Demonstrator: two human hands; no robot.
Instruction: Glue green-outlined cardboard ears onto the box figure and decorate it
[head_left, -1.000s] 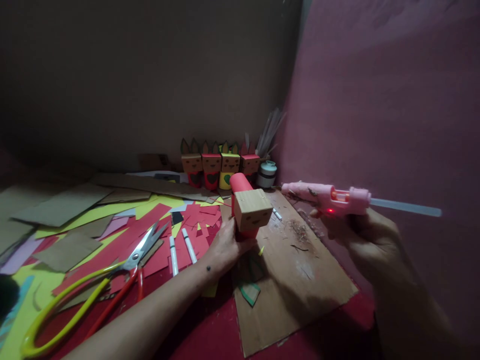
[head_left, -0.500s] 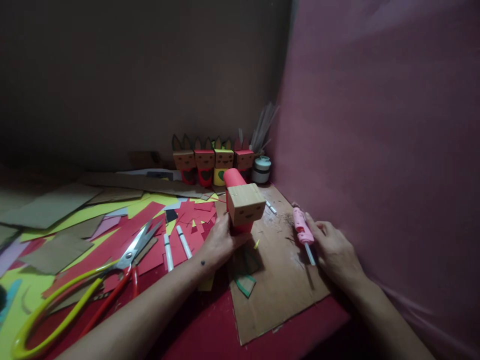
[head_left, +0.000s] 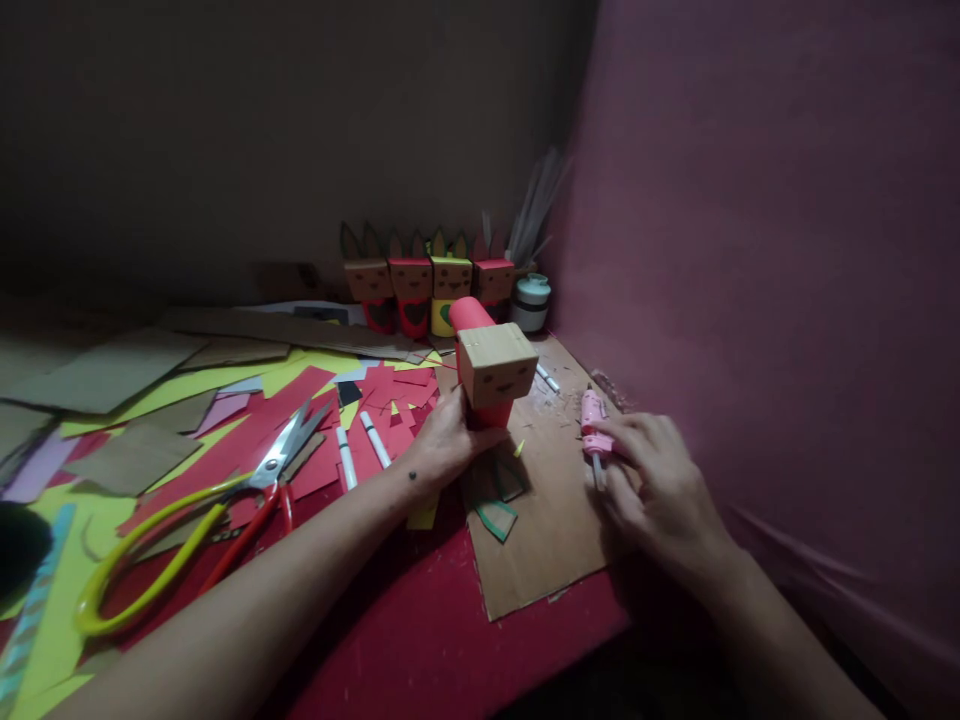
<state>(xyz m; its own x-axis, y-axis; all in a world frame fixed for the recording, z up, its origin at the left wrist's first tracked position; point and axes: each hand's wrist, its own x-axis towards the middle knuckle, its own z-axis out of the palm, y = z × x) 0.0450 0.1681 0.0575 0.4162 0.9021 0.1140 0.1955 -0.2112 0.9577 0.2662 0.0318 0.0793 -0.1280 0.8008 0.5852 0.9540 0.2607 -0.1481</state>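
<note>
My left hand [head_left: 448, 440] is closed around a cardboard figure [head_left: 499, 365] with a boxy head, a drawn face and a red body. Behind its head a red rounded piece sticks up. At the right, my right hand [head_left: 652, 470] has its fingers on a pink glue gun [head_left: 594, 425], with a clear glue stick poking out of its rear end. Its nozzle points away from me. Two green-edged cardboard ear shapes [head_left: 499, 518] lie on the cardboard sheet [head_left: 547, 560] below the figure, along with a tiny yellow scrap [head_left: 519, 449].
Large scissors [head_left: 274, 468] with yellow and red handles lie open at left among coloured paper scraps [head_left: 225, 425]. White markers [head_left: 375, 440] rest nearby. Several finished figures [head_left: 411, 280] stand at the back beside a pale jar [head_left: 531, 303] and glue sticks [head_left: 536, 210]. A pink curtain-like surface [head_left: 750, 250] borders the right.
My right hand has moved from beside the glue gun to having its fingers over it, and the gun has turned more upright in view. The view has tilted down slightly; my left hand keeps the figure.
</note>
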